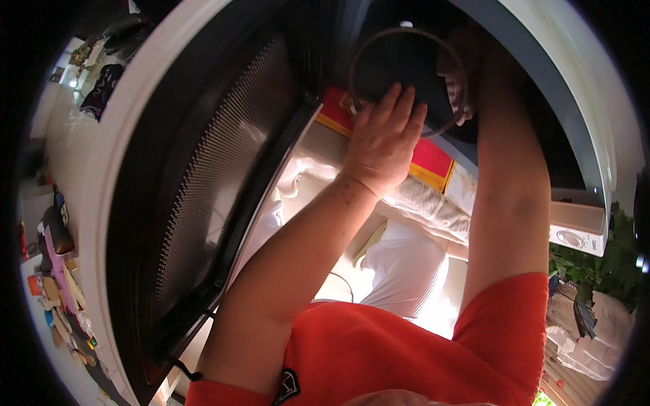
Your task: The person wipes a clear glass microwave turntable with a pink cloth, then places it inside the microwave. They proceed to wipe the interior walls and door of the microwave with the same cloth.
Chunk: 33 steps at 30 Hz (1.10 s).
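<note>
A thin, pale roller ring [382,31] with small white wheels is in the dark cavity [386,66] of an open microwave oven. Part of it reaches out past the front edge. My left hand [388,134] is on its near side, back of the hand up and fingers stretched forward over the rim. The thumb is hidden. Deep in shadow on the far right of the ring is my right hand [459,56], its fingers hard to make out. A pale pinkish, ridged shape [454,94] shows by it; I cannot tell whether it is fingers or a cloth.
The microwave door [203,167], with its perforated screen, swings wide on the left; door latch hooks [185,370] jut near my left arm. At right is the control panel [576,233] with a knob. Below lie a red and yellow box [431,157] and pale padded material [426,203].
</note>
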Each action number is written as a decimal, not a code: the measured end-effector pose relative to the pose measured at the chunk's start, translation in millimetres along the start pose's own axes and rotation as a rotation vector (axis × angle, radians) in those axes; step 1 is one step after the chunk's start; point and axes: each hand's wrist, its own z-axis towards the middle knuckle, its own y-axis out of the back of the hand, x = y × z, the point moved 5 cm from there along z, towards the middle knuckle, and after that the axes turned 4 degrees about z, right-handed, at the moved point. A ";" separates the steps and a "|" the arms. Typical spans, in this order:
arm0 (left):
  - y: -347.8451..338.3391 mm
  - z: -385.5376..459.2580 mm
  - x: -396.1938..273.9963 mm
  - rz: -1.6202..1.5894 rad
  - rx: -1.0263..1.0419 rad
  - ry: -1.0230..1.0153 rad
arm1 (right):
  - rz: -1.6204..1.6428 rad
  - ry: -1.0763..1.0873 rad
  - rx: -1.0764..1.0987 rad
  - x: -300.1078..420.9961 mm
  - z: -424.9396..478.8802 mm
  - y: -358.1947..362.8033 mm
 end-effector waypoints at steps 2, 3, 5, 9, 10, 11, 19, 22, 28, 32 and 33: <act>0.8 -0.5 -0.6 -0.028 -0.017 -0.004 | 0.007 0.020 0.021 7.5 7.1 -7.7; 0.8 -0.2 1.8 -0.027 -0.020 -0.007 | 0.017 0.035 0.026 15.0 14.6 -10.4; -0.8 0.1 -0.8 -0.039 -0.011 -0.017 | 0.023 0.047 0.033 24.0 25.1 -14.7; -0.6 -0.5 0.6 -0.010 0.004 0.000 | 0.055 0.117 0.036 53.7 52.9 -21.3; 0.0 0.1 0.1 -0.013 0.012 0.007 | 0.059 0.127 0.036 57.8 54.7 -19.6; 0.7 0.9 -0.5 -0.018 0.020 0.013 | 0.066 0.136 0.036 61.2 56.1 -18.1; 0.8 -1.8 7.4 0.012 0.012 -0.002 | 0.058 0.171 0.030 67.0 53.5 -8.7; 1.6 -0.8 0.1 -0.041 0.000 -0.004 | 0.025 0.116 0.029 35.6 30.1 -0.8; -0.3 -4.8 3.4 -0.014 -0.014 -0.002 | 0.017 0.039 0.028 10.4 -15.8 -0.3; -0.2 -1.1 2.9 -0.004 -0.015 0.007 | 0.030 -0.024 0.000 2.0 -34.8 13.5; 0.7 -1.0 3.2 -0.002 -0.020 0.005 | 0.035 -0.043 -0.005 1.7 -38.8 16.4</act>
